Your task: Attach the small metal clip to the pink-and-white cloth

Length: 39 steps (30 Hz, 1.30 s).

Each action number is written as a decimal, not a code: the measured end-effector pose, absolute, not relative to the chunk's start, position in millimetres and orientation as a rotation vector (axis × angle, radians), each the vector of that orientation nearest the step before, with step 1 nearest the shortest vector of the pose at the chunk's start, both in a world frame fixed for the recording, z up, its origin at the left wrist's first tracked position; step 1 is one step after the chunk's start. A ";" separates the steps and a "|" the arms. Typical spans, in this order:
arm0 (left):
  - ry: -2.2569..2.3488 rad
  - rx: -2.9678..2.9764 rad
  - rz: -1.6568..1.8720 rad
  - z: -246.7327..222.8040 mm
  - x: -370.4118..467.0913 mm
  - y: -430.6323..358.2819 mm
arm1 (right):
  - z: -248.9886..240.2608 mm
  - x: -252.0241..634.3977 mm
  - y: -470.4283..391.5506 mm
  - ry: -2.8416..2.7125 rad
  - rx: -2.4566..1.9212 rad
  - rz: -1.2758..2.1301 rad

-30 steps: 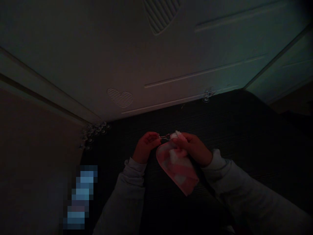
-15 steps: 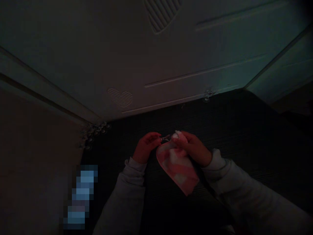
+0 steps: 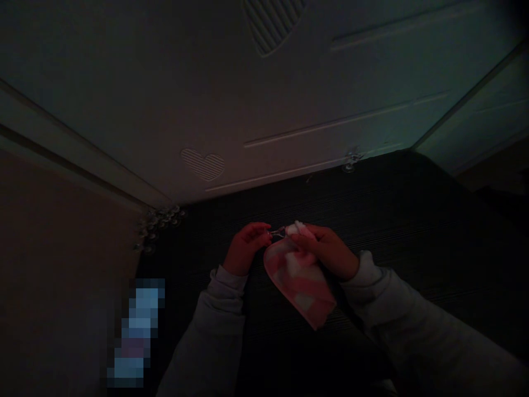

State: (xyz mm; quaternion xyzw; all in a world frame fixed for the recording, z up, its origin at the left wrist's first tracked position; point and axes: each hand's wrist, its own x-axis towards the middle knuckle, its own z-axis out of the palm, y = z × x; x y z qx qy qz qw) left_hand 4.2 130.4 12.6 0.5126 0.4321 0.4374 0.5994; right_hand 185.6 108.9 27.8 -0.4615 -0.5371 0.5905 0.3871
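Between my two hands is a small clear glass piece with a narrow stem point(image 3: 278, 232); the dim light hides its exact kind. The fingers of my left hand point(image 3: 244, 251) are closed on its left end. My right hand point(image 3: 333, 255) grips a pink-and-white cloth point(image 3: 300, 275), bunched around the right end of the glass piece. The rest of the cloth hangs below toward the front, over the dark tabletop point(image 3: 231, 212).
Several similar shiny clear pieces point(image 3: 159, 223) cluster at the table's left back corner. A couple more clear pieces point(image 3: 351, 160) stand by the pale panel point(image 3: 289, 110) with heart reliefs at the back. A blurred bluish patch point(image 3: 138, 331) lies at the left edge.
The cloth and the fingers of my right hand have shifted very slightly left along the glass piece. My left hand has barely moved.
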 end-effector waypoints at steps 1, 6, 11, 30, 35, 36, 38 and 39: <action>1.005 1.185 1.010 12.9 4.3 130.4 | 27.7 185.7 109.0 -1.369 -1.179 1.504; 1.023 1.173 1.006 14.9 5.4 130.2 | 27.7 185.1 109.2 -1.366 -1.181 1.523; 1.054 1.163 1.000 15.9 6.3 129.7 | 27.8 184.5 109.0 -1.355 -1.191 1.493; 1.057 1.155 0.985 16.1 5.8 130.2 | 23.2 185.3 108.9 -1.521 -1.183 1.326; 1.093 1.153 0.987 16.3 6.5 130.3 | 24.6 183.9 108.4 -1.517 -1.188 1.342; 1.097 1.151 0.987 16.4 6.6 130.2 | 25.1 183.7 108.3 -1.514 -1.185 1.358; 1.091 1.150 0.982 16.7 6.6 130.1 | 25.9 183.4 108.3 -1.509 -1.182 1.372; 1.084 1.150 0.982 16.7 6.5 130.1 | 26.1 183.3 108.4 -1.511 -1.179 1.374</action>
